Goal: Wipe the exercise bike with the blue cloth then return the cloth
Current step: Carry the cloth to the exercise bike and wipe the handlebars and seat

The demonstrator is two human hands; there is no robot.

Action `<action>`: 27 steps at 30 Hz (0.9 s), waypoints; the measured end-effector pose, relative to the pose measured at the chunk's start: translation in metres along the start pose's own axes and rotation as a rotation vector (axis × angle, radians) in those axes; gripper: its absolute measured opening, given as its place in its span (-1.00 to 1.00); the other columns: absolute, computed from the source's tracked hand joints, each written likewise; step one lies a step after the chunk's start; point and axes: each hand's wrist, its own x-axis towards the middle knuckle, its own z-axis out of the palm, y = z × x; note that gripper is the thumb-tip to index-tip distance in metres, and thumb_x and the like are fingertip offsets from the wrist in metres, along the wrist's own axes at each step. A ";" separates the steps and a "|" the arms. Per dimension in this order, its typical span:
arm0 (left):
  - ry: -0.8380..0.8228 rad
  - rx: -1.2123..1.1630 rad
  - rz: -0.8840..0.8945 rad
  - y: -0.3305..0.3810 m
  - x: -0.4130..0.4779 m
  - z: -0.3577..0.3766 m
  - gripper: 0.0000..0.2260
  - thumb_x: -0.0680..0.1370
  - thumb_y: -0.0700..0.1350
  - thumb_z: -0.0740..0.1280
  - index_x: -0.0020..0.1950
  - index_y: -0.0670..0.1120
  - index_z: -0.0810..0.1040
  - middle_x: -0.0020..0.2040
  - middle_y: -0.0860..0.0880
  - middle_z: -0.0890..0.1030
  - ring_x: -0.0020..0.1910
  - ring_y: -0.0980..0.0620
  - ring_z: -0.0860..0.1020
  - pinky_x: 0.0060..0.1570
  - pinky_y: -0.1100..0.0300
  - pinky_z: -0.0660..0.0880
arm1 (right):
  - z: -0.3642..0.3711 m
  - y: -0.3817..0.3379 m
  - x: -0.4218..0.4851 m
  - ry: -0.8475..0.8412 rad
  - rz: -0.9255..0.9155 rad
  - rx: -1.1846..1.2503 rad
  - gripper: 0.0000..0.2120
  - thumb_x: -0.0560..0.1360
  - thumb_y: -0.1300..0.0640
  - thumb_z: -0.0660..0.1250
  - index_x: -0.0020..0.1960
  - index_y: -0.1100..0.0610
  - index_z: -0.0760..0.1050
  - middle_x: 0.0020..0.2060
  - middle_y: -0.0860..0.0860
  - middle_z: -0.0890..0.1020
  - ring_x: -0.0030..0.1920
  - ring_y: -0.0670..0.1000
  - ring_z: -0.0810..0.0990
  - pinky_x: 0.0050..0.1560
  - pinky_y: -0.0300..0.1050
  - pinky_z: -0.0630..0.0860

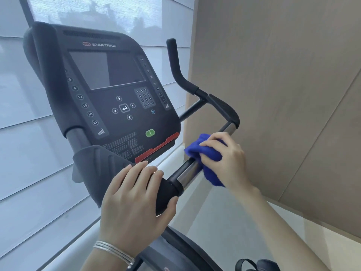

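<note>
Handlebar (186,173): blue cloth (197,149) under right grip (228,159)

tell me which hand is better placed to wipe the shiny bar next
Right. The right hand holds the blue cloth on the shiny bar; the left hand grips the black handle end and has no cloth.

Part of the chrome handlebar (185,174) is covered by the blue cloth (210,154) and by the right hand (230,161) wrapped over it. The black grip (166,192) is largely concealed under the left hand (132,200). The fine print (125,143) low on the console (109,75) is too small to be read. At the bottom edge of the frame, both forearms, the bike's body (175,249) and a dark strapped object (254,265) are cut off
</note>
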 end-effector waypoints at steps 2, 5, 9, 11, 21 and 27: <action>0.002 0.002 -0.005 0.001 0.000 0.000 -0.66 0.40 0.14 0.29 -0.06 -0.09 0.63 -0.03 0.00 0.65 0.10 -0.08 0.60 0.21 0.00 0.41 | -0.005 0.020 0.008 -0.013 0.119 -0.027 -0.71 0.36 -0.08 0.26 -0.08 0.06 0.62 -0.05 -0.04 0.57 -0.11 0.06 0.58 -0.10 0.07 0.53; 0.013 0.009 -0.012 0.002 0.001 0.003 -0.65 0.39 0.12 0.29 -0.05 -0.11 0.64 -0.03 -0.02 0.66 0.10 -0.11 0.61 0.21 -0.04 0.42 | -0.002 0.011 -0.011 -0.009 -0.009 -0.104 -0.79 0.35 0.02 0.31 -0.10 0.06 0.62 -0.05 -0.04 0.57 -0.10 0.02 0.54 -0.06 -0.05 0.50; -0.053 0.057 -0.036 0.009 0.004 0.007 -0.59 0.39 0.15 0.27 0.01 -0.14 0.64 -0.03 -0.04 0.66 0.09 -0.13 0.61 0.22 -0.10 0.40 | -0.009 0.017 -0.034 -0.035 -0.105 0.006 -0.80 0.37 0.04 0.32 -0.07 0.08 0.63 -0.01 -0.12 0.50 -0.06 -0.04 0.50 -0.02 -0.19 0.47; -0.091 0.072 -0.056 0.014 0.008 0.008 -0.55 0.41 0.17 0.24 0.05 -0.14 0.63 -0.02 -0.04 0.66 0.08 -0.13 0.61 0.24 -0.13 0.39 | -0.015 0.043 -0.031 -0.025 -0.030 0.005 -0.82 0.37 0.07 0.35 -0.07 0.07 0.63 -0.01 -0.15 0.49 -0.07 -0.02 0.52 -0.04 -0.07 0.51; -0.226 0.049 -0.179 0.061 0.062 0.043 -0.50 0.41 0.20 0.13 0.10 -0.10 0.60 -0.08 0.00 0.65 -0.07 -0.08 0.63 0.13 -0.09 0.52 | -0.026 0.109 0.039 0.064 0.046 0.079 -0.79 0.39 0.11 0.35 0.01 0.04 0.63 0.02 -0.10 0.53 -0.07 0.05 0.54 -0.01 0.01 0.48; -0.280 0.071 -0.180 0.094 0.099 0.084 -0.61 0.36 0.18 0.25 -0.05 -0.07 0.61 -0.25 0.03 0.61 -0.28 -0.03 0.59 -0.17 0.04 0.58 | 0.001 0.131 0.068 -0.206 -0.275 -0.131 -0.75 0.41 0.03 0.21 -0.02 -0.01 0.62 0.01 -0.05 0.61 -0.11 0.07 0.58 -0.12 -0.02 0.45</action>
